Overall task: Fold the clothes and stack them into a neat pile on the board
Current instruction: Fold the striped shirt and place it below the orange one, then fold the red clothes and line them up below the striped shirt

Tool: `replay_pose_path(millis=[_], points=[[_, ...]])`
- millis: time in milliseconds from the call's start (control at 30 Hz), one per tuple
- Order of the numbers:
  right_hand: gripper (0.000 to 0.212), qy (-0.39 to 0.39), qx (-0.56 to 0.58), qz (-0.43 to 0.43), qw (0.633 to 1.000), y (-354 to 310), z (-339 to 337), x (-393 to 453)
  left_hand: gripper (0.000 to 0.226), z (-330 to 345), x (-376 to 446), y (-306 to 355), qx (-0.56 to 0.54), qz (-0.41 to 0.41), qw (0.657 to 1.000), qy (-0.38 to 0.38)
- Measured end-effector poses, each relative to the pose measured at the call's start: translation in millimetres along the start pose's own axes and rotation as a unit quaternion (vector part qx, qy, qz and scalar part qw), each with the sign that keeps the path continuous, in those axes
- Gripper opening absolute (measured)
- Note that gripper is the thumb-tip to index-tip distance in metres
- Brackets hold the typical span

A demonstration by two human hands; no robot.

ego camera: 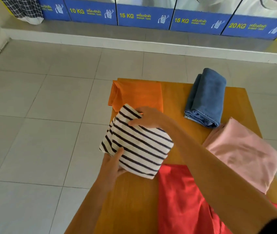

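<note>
A red garment lies at the bottom of the frame on the orange-brown board, touching the folded striped shirt. The left hand pinches the shirt's lower left edge, fingers pressed together; the right hand grips its upper corner. Pink cloth, folded jeans and an orange garment surround it. Grey floor tiles and blue washer panels lie beyond.

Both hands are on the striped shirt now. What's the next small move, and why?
Probably set the folded striped shirt down squarely on the folded orange garment just beyond it. Both the left hand and right hand grip it, it looks fully folded, and no pile exists yet.
</note>
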State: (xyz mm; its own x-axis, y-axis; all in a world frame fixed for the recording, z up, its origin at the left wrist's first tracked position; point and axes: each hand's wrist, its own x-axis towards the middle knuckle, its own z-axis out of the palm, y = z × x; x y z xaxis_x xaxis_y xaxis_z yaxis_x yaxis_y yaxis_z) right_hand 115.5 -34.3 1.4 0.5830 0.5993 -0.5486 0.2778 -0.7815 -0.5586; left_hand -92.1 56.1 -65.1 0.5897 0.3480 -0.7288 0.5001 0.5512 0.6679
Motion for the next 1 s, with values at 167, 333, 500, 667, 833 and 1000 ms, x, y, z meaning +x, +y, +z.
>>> replay_pose_path(millis=[167,333,500,667,833,1000], points=[[0.041,0.002,-0.148,-0.053,0.988,-5,10,82,0.067,38,34,-12,-0.067,-0.05,0.996,0.035],[0.048,0.096,-0.178,-0.078,0.976,14,41,105,0.059,54,51,-11,-0.034,-0.063,0.993,0.099],[0.043,0.18,-0.162,-0.084,0.967,22,43,90,0.056,55,46,-12,-0.013,-0.053,0.993,0.101],[0.03,0.323,0.013,-0.016,0.946,64,55,4,0.037,50,20,-20,0.075,-0.077,0.993,0.039],[0.026,0.393,0.07,0.15,0.905,137,103,-108,0.018,57,0,-48,0.201,-0.076,0.976,-0.038],[0.019,0.396,0.141,0.267,0.867,171,146,-224,0.013,83,-23,-65,0.417,0.117,0.9,-0.06]])
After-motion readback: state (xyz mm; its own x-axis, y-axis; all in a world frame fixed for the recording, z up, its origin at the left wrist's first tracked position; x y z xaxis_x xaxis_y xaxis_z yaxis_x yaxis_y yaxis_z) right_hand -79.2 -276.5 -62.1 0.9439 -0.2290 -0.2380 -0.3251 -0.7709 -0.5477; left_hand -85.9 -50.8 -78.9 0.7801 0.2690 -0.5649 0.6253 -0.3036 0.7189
